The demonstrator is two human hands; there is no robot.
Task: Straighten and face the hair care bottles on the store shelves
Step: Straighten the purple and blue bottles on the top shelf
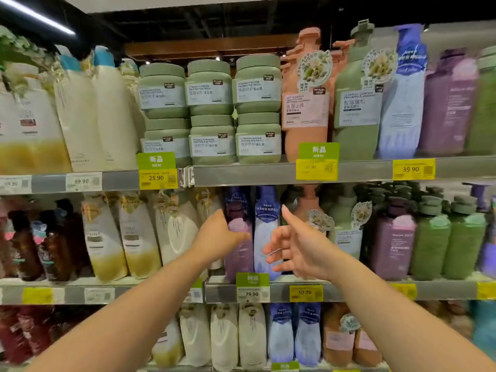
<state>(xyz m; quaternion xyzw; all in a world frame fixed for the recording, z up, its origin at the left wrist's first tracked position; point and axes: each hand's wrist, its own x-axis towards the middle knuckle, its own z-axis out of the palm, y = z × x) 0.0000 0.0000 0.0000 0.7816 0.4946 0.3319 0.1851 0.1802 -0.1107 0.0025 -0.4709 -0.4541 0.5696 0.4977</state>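
Hands worked mid-frame: left hand (220, 237) gripped the purple bottle (239, 232), right hand (298, 248) hovered wide; turning it label-forward probably came next.

My arms bare to the elbows, no sleeves; left hand (218, 237) & right hand (298, 247) w/o gloves or rings.

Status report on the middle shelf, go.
Left hand grips the purple bottle, middle shelf. Right hand open, in front of the pale blue bottle, holding nothing. Nothing in the way.
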